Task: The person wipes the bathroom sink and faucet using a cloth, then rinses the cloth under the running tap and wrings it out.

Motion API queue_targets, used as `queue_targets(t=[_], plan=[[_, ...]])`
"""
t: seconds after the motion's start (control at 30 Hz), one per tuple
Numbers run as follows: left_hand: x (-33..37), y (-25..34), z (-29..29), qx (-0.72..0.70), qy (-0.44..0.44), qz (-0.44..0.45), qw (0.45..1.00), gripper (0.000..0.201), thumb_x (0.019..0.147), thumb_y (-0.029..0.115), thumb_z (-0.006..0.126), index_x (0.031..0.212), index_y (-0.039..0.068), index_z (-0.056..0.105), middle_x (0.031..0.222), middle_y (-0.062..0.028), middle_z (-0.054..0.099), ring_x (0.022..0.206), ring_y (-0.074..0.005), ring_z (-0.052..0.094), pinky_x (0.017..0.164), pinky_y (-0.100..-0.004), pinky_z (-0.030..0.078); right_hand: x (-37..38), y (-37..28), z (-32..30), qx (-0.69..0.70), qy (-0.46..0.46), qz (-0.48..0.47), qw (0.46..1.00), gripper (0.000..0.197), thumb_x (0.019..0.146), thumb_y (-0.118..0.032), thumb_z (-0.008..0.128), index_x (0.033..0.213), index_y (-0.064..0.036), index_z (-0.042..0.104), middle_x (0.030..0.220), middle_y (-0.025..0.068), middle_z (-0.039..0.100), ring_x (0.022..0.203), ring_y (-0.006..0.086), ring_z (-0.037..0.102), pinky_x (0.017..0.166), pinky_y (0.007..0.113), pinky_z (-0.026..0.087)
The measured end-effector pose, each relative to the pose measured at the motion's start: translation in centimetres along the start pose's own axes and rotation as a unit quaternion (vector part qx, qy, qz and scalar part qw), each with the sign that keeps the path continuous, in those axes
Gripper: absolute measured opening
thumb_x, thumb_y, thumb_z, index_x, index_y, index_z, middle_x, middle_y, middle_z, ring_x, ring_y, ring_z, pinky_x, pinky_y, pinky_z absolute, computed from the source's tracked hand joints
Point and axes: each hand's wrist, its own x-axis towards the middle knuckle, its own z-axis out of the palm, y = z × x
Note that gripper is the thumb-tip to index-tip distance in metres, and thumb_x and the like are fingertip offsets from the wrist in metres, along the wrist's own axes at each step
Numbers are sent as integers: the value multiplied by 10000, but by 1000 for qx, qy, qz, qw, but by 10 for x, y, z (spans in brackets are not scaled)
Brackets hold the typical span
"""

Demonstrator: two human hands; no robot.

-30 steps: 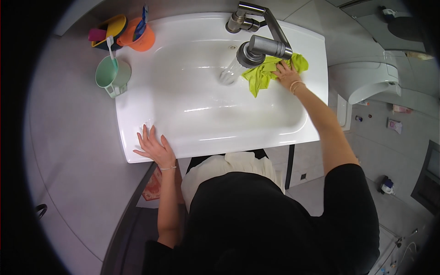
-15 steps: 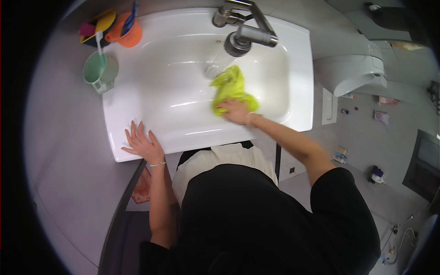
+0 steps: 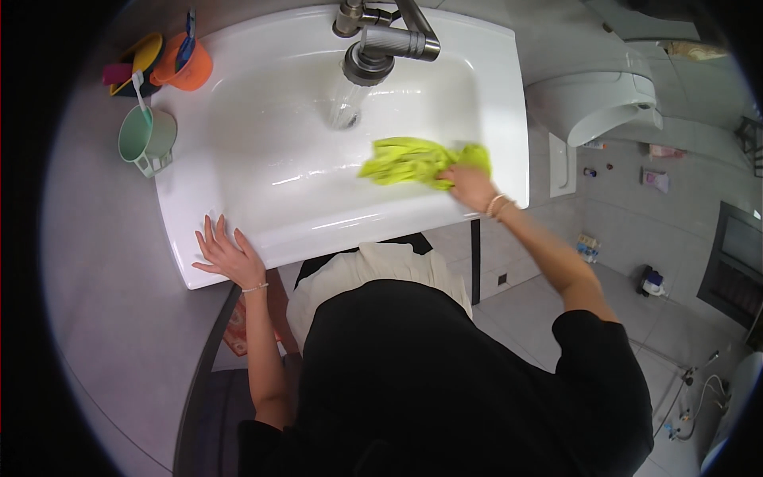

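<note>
My right hand (image 3: 470, 188) grips a yellow-green cloth (image 3: 409, 161) against the right side of the white sink basin (image 3: 262, 135), near its front wall. The cloth trails out to the left of my fingers, crumpled and flat on the basin. Water (image 3: 346, 103) runs from the grey metal faucet (image 3: 370, 62) down to the drain, left of the cloth. On the sink's front left corner my left hand (image 3: 228, 253) rests with its fingers spread, holding nothing.
A green cup (image 3: 148, 139) with a toothbrush stands on the sink's left edge. Behind it are an orange cup (image 3: 187, 67) with a blue item and a yellow-and-dark container (image 3: 145, 57). A white curved fixture (image 3: 592, 107) juts from the wall on the right.
My right hand has moved right with the cloth, which now stretches out longer to the left. The whole view has shifted slightly. My left hand stays on the same corner.
</note>
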Motion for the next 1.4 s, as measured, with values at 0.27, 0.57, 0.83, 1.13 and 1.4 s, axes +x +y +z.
queue_targets(t=[0.27, 0.57, 0.83, 1.13, 1.4], plan=[[0, 4, -1, 9, -3, -18, 1000, 328, 843, 194, 468, 1165, 133, 480, 1321, -28, 378, 1273, -282, 247, 969, -623, -34, 127, 69, -53, -326, 125, -100, 932, 331, 796, -158, 453, 1123, -198, 488, 1232, 17, 427, 1185, 205, 353, 951, 453, 301], [5, 6, -2, 7, -13, -10, 1000, 350, 823, 200, 480, 1166, 131, 487, 1318, -20, 375, 1273, -282, 237, 974, -615, -34, 217, 4, 19, 218, 314, 87, 920, 394, 775, -151, 548, 1156, -127, 453, 1188, 50, 466, 1138, 259, 397, 912, 423, 321], [0, 0, -2, 23, -20, -31, 999, 359, 829, 206, 476, 1180, 135, 477, 1321, -18, 367, 1279, -274, 229, 979, -608, -41, 202, -147, 10, 597, 239, -16, 765, 366, 859, -150, 446, 1210, -47, 428, 1174, 131, 503, 1108, 269, 458, 939, 348, 374], [17, 20, -16, 6, -31, 9, 999, 309, 831, 185, 478, 1134, 130, 503, 1296, -21, 403, 1262, -276, 265, 979, -604, -28, 158, -138, -58, 958, 124, -33, 258, 348, 895, -170, 363, 1239, -123, 396, 1243, 74, 452, 1163, 260, 406, 1006, 415, 294], [153, 180, -62, -262, -14, 246, 933, 455, 755, 292, 607, 1163, 132, 483, 1205, -14, 489, 1147, -223, 418, 1002, -555, 36, 157, -170, -75, 930, 219, -79, 285, 311, 843, -148, 456, 1132, -243, 392, 1151, -50, 471, 1077, 157, 428, 854, 481, 344]])
